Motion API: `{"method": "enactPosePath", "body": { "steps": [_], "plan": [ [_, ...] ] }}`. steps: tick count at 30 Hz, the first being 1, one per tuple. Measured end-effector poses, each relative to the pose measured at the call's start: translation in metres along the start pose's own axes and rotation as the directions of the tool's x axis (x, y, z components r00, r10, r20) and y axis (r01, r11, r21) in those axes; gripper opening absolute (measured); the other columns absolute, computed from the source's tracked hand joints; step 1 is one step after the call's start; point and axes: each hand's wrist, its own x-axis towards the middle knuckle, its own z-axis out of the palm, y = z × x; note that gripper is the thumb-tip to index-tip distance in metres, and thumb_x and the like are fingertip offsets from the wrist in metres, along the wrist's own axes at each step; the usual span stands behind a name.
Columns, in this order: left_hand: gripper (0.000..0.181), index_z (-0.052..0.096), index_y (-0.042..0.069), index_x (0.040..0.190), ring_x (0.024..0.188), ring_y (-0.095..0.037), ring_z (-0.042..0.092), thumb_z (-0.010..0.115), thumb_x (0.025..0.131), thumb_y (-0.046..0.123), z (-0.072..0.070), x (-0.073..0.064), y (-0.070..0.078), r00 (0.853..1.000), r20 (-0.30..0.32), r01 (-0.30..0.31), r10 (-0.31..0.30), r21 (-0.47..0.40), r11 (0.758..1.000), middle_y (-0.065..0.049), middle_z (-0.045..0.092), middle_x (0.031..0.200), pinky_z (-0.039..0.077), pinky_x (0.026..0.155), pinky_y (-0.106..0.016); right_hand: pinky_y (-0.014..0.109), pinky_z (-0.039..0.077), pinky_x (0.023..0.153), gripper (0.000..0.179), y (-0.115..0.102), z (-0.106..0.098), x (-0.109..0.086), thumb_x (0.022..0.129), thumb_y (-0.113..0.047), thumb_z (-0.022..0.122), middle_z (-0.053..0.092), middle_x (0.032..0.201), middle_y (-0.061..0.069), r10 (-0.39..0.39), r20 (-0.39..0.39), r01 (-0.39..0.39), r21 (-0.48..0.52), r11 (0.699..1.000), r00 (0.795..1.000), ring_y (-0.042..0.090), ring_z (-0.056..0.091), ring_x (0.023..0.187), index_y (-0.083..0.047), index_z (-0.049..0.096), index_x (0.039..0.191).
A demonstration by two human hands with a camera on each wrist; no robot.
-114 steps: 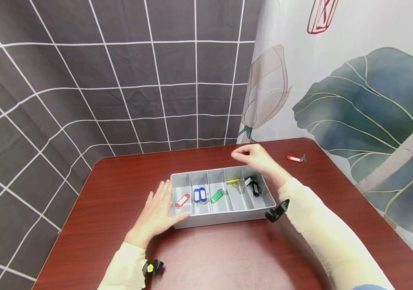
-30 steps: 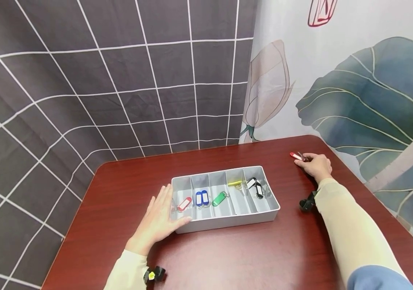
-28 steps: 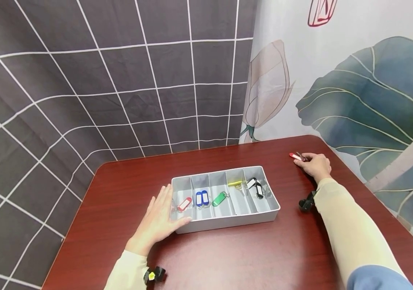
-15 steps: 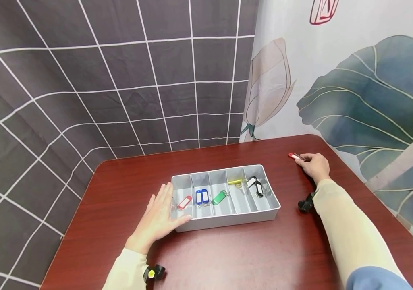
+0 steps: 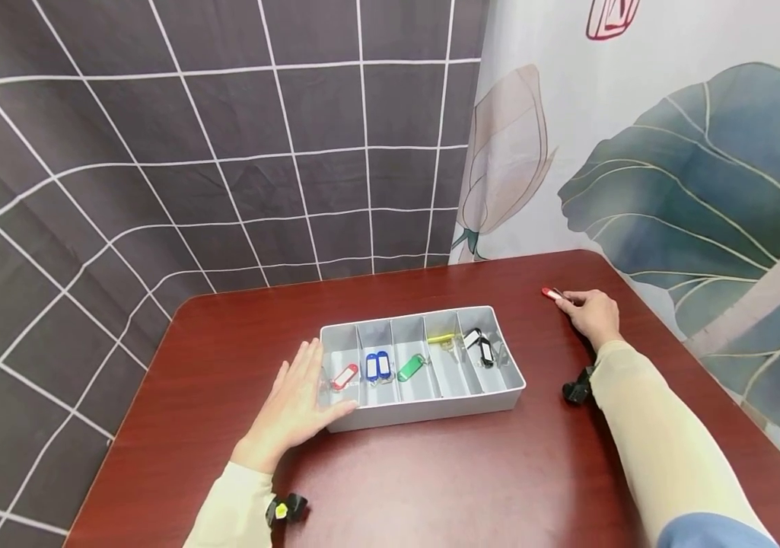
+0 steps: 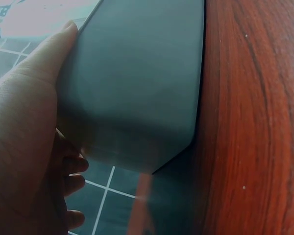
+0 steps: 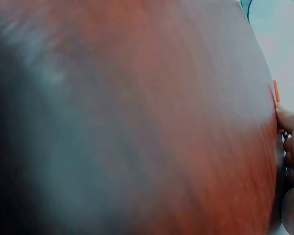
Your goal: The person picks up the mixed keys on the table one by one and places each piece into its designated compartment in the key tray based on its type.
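A grey divided tray (image 5: 424,411) stands on the table. My left hand (image 5: 294,403) rests against its left end, fingers straight along the end and thumb over the front corner. In the left wrist view the thumb lies along the tray's wall (image 6: 132,73). In the tray, from left to right, lie a red key tag (image 5: 345,377), two blue key tags (image 5: 377,366), a green key tag (image 5: 411,367), a yellow key tag (image 5: 440,338) and two black key tags (image 5: 486,352). At the far right, my right hand (image 5: 595,313) pinches another red key tag (image 5: 551,294); its key is mostly hidden by the fingers.
The reddish-brown table (image 5: 417,479) ends at a dark grid curtain (image 5: 294,152) behind and a pale floral curtain (image 5: 691,190) on the right. Thin grey dividers separate the tray's compartments. Each wrist carries a small black camera (image 5: 577,387).
My right hand has moved from above the tray to the far right and taken hold of the red key tag there. The tag has lately shifted slightly leftward. My left hand stays at the tray.
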Motion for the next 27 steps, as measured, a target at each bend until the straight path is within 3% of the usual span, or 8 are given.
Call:
{"method": "enactPosePath", "body": {
  "steps": [4,12,22,27],
  "plan": [
    [0.116,0.017,0.004,0.153,0.146,-0.029,0.015,0.058,0.073,0.077,-0.001,0.003,0.001,1.000,-0.008,-0.011,0.011,-0.004,1.000,-0.013,0.023,0.157,0.016,0.112,-0.059,0.060,0.036,0.092,0.042,0.001,-0.004,-0.003,0.092,-0.035,0.064,0.060,0.118,0.029,-0.010,0.014,0.010,-0.001,1.000,1.000,0.048,0.049,0.106,-0.003,0.068,0.119],
    [0.114,0.016,0.005,0.154,0.146,-0.030,0.014,0.061,0.075,0.073,-0.001,0.002,0.002,1.000,0.006,0.004,-0.004,-0.021,1.000,-0.014,0.023,0.157,0.016,0.112,-0.058,0.058,0.040,0.088,0.049,0.000,-0.011,-0.011,0.091,-0.041,0.065,0.058,0.123,0.028,0.010,0.131,-0.016,0.040,0.999,0.991,0.044,0.048,0.107,-0.005,0.065,0.124],
    [0.114,0.013,0.007,0.155,0.147,-0.027,0.011,0.057,0.075,0.077,-0.007,0.005,0.000,1.000,0.013,0.011,-0.011,-0.009,1.000,-0.011,0.020,0.158,0.014,0.114,-0.056,0.056,0.043,0.087,0.053,-0.005,-0.012,-0.021,0.088,-0.046,0.066,0.056,0.126,0.027,-0.031,0.193,0.017,0.077,0.997,0.981,0.042,0.049,0.108,-0.007,0.066,0.124],
    [0.116,0.016,0.004,0.154,0.146,-0.029,0.013,0.054,0.074,0.080,-0.003,0.003,0.001,1.000,0.025,0.008,-0.008,-0.023,1.000,-0.013,0.022,0.157,0.016,0.113,-0.057,0.056,0.042,0.089,0.053,-0.002,-0.014,-0.030,0.087,-0.047,0.067,0.056,0.125,0.028,-0.055,0.223,0.040,0.072,0.997,0.973,0.042,0.049,0.110,-0.007,0.067,0.123]
  ]
}}
